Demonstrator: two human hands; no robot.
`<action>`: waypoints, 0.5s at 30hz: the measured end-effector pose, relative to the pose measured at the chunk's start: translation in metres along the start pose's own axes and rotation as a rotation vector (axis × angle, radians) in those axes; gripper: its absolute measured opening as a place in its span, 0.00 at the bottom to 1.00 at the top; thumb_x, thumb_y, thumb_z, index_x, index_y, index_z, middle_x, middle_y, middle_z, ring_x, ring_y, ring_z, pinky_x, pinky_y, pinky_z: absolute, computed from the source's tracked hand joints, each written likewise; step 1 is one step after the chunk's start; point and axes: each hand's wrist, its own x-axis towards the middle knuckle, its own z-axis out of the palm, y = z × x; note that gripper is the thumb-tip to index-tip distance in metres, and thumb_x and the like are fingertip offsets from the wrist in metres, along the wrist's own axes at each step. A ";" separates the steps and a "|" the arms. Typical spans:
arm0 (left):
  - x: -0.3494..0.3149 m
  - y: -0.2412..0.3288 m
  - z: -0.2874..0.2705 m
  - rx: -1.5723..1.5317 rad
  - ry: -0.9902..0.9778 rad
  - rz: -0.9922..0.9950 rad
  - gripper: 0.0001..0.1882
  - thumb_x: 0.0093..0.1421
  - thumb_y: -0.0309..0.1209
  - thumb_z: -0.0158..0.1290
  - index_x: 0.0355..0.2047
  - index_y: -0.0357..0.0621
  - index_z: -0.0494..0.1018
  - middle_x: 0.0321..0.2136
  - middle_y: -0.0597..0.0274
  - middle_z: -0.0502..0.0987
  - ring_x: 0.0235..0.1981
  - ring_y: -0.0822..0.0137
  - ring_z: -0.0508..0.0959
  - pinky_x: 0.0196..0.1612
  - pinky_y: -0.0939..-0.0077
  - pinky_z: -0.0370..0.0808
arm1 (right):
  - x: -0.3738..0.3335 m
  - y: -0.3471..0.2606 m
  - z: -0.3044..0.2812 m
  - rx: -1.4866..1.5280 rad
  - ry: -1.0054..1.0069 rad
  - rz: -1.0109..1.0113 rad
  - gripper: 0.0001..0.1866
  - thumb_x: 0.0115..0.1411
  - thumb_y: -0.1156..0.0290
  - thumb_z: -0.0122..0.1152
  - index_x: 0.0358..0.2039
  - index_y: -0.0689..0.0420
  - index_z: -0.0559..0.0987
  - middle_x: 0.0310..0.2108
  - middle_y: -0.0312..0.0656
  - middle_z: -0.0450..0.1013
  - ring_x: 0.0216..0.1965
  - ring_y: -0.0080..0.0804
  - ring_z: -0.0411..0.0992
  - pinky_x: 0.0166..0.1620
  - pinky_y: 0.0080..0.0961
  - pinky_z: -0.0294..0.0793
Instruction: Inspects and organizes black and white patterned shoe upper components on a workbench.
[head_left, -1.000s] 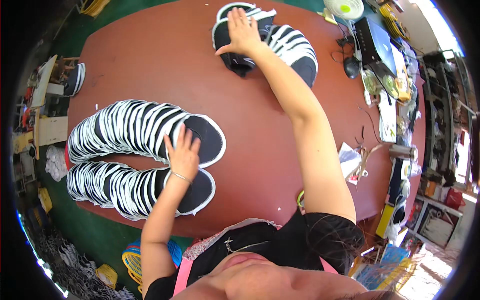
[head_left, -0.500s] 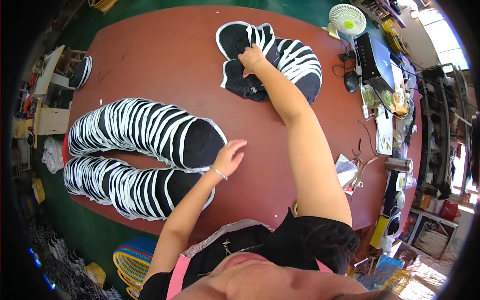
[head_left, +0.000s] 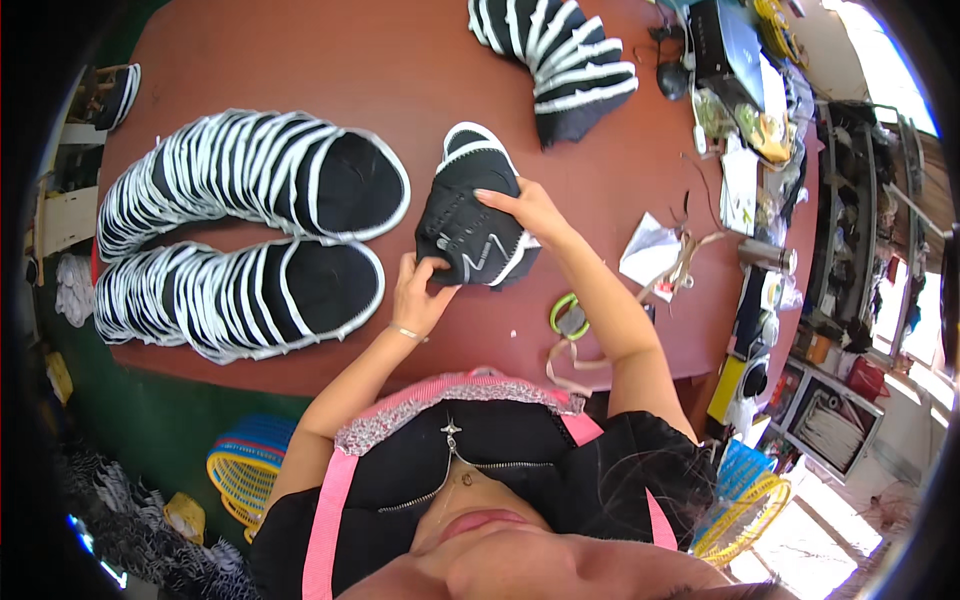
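Note:
Over the table's near middle, my left hand [head_left: 421,294] and my right hand [head_left: 528,212] both grip a black shoe upper [head_left: 466,222] with white edging and a pale zigzag mark. My left fingers and thumb pinch its near left edge, and my right hand holds its right side with the thumb on top. Another white-edged black piece shows behind its far end; I cannot tell how many lie together. To the left stretch two long curved rows of nested shoe uppers [head_left: 250,170], black with white rims. A shorter fanned stack of uppers [head_left: 560,70] lies at the far right.
Everything lies on a red-brown table [head_left: 300,40]. To my right are a green tape roll [head_left: 570,316], white paper [head_left: 650,248], loose straps and a metal flask [head_left: 768,256]. A black box [head_left: 730,55] stands farther back. Baskets [head_left: 245,470] sit beyond the near left edge.
My right hand has drawn the black upper from the far stack toward me. My left hand, free before, now grips it too. The view has shifted, so the table appears higher.

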 end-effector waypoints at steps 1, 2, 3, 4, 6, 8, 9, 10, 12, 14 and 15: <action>-0.019 0.012 -0.009 0.022 -0.088 0.048 0.17 0.52 0.33 0.68 0.43 0.51 0.80 0.37 0.56 0.71 0.38 0.53 0.77 0.41 0.61 0.76 | -0.017 0.025 -0.012 0.068 -0.005 -0.020 0.39 0.51 0.50 0.78 0.54 0.66 0.78 0.44 0.54 0.81 0.45 0.51 0.81 0.51 0.44 0.77; -0.036 0.028 -0.017 0.099 -0.219 0.090 0.17 0.53 0.34 0.68 0.44 0.53 0.81 0.35 0.57 0.70 0.36 0.55 0.76 0.38 0.63 0.76 | -0.035 0.047 -0.019 0.134 -0.003 -0.041 0.40 0.52 0.52 0.79 0.57 0.66 0.75 0.47 0.54 0.80 0.47 0.52 0.79 0.54 0.46 0.74; -0.052 0.040 -0.021 0.175 -0.347 0.132 0.16 0.54 0.34 0.67 0.44 0.55 0.81 0.34 0.58 0.70 0.34 0.57 0.76 0.35 0.66 0.77 | -0.051 0.069 -0.018 0.145 0.000 -0.019 0.40 0.52 0.52 0.79 0.57 0.66 0.75 0.47 0.54 0.80 0.47 0.52 0.79 0.54 0.46 0.74; -0.066 0.044 -0.016 0.230 -0.361 0.270 0.19 0.57 0.37 0.66 0.49 0.55 0.80 0.30 0.60 0.74 0.28 0.59 0.78 0.30 0.67 0.77 | -0.068 0.089 -0.009 -0.182 0.253 -0.199 0.41 0.51 0.52 0.79 0.58 0.64 0.74 0.50 0.53 0.78 0.51 0.53 0.76 0.58 0.47 0.70; -0.084 0.053 -0.001 0.109 -0.419 0.132 0.20 0.59 0.39 0.65 0.51 0.53 0.78 0.27 0.60 0.76 0.26 0.59 0.80 0.29 0.65 0.77 | -0.101 0.109 0.015 -0.678 0.615 -0.538 0.44 0.49 0.51 0.79 0.62 0.59 0.70 0.55 0.53 0.72 0.58 0.55 0.67 0.63 0.49 0.62; -0.092 0.055 0.013 0.050 -0.420 0.048 0.22 0.64 0.41 0.62 0.52 0.46 0.71 0.21 0.59 0.80 0.22 0.58 0.82 0.26 0.63 0.77 | -0.125 0.096 0.027 -0.882 0.730 -0.753 0.35 0.51 0.55 0.78 0.55 0.58 0.75 0.53 0.51 0.72 0.54 0.54 0.68 0.57 0.46 0.68; -0.092 0.059 0.022 0.061 -0.352 0.000 0.20 0.64 0.37 0.61 0.48 0.44 0.66 0.22 0.59 0.80 0.22 0.58 0.83 0.26 0.64 0.77 | -0.133 0.100 0.027 -0.939 0.702 -0.792 0.33 0.51 0.56 0.77 0.53 0.58 0.76 0.52 0.50 0.72 0.53 0.52 0.69 0.56 0.45 0.69; -0.092 0.055 0.033 0.033 -0.231 -0.032 0.19 0.64 0.35 0.61 0.47 0.43 0.65 0.21 0.60 0.79 0.21 0.58 0.82 0.25 0.63 0.76 | -0.142 0.102 0.026 -0.812 0.554 -0.780 0.31 0.51 0.56 0.77 0.52 0.58 0.77 0.52 0.49 0.72 0.53 0.51 0.70 0.54 0.43 0.70; -0.082 0.040 0.054 0.065 0.017 -0.061 0.19 0.63 0.32 0.61 0.47 0.42 0.63 0.18 0.62 0.75 0.17 0.58 0.79 0.23 0.63 0.73 | -0.156 0.107 0.028 -0.736 0.400 -0.796 0.32 0.51 0.54 0.76 0.51 0.59 0.77 0.52 0.46 0.73 0.51 0.47 0.72 0.51 0.40 0.73; -0.066 0.028 0.068 0.157 0.221 -0.086 0.20 0.61 0.29 0.62 0.49 0.43 0.66 0.21 0.62 0.71 0.23 0.59 0.77 0.27 0.62 0.72 | -0.154 0.127 0.024 -0.749 0.406 -0.782 0.33 0.51 0.53 0.76 0.52 0.59 0.76 0.52 0.46 0.73 0.51 0.47 0.72 0.51 0.40 0.73; -0.057 0.031 0.068 0.159 0.219 -0.073 0.20 0.61 0.29 0.62 0.49 0.43 0.66 0.21 0.62 0.71 0.23 0.59 0.77 0.27 0.62 0.72 | -0.151 0.133 0.021 -0.786 0.419 -0.758 0.34 0.51 0.52 0.76 0.52 0.59 0.76 0.52 0.46 0.73 0.52 0.47 0.72 0.52 0.39 0.72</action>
